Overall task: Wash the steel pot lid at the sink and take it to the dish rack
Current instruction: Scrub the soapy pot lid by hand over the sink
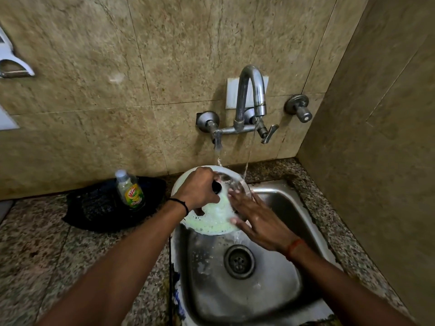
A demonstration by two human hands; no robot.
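Sink (277, 290) nearest; lid (211, 222) over its far-left rim, under tap (253, 90), foam part rinsed; left hand (200, 189) grips knob; right hand (254, 215) flat, fingers straight, rubbing lid; rinsing unfinished, rack trip pending, no rack seen.

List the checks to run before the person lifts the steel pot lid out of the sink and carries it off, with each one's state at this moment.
1. Left hand grips the lid's black knob: ok.
2. Steel pot lid rinsed free of suds: not ok, greenish foam covers its lower half.
3. Water from the tap reaches the lid: ok, the stream lands at its upper right edge.
4. Right hand off the lid: not ok, its flat fingers rub the surface.
5. Tap turned off: not ok, it is running.
6. Dish rack located and reachable: cannot tell, none is visible in the head view.
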